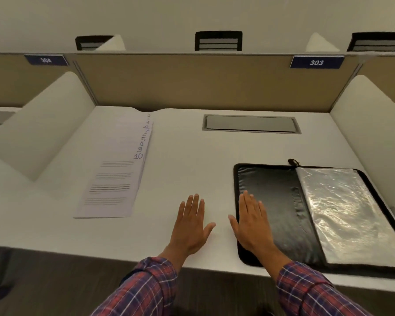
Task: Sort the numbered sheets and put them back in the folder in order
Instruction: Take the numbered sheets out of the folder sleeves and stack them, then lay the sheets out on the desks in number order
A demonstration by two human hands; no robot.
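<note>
Left hand (192, 226) and right hand (252, 226) rest flat, fingers released, at the folder (278, 190); grabbing the loosely fanned sheets (114, 179) left of it may shuffle them.

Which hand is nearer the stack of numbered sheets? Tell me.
Left. The left hand lies flat on the desk, right of the sheets; the right hand rests farther right, on the open folder.

Light: dim, warm, even.
Glare: folder (271, 201), bright patches on its plastic sleeve (342, 210).
Blur: floor (32, 281) left of folder, smeared.
</note>
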